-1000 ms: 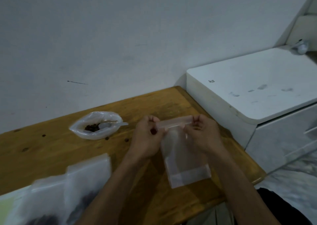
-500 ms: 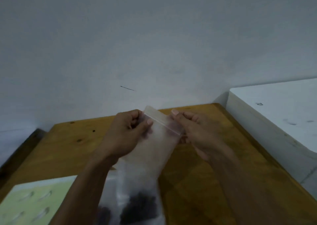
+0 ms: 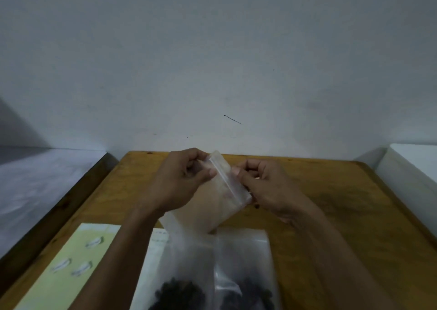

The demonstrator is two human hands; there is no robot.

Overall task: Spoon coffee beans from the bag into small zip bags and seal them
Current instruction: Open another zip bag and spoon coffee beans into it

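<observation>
Item: small zip bag (image 3: pixel 212 198), clear, apparently empty, held tilted above the wooden surface (image 3: pixel 331 215) at centre frame, zip strip running diagonally toward lower right.
Left hand (image 3: pixel 179 182): thumb and fingers pinching the bag's upper left end at the strip.
Right hand (image 3: pixel 262 186): fingers curled, pinching the strip's right side.
Filled zip bags (image 3: pixel 212 274): two, dark coffee beans (image 3: pixel 179 295) inside, lying on the surface at lower centre.
Pale green sheet (image 3: pixel 71 269): lower left, partly under the bags.
</observation>
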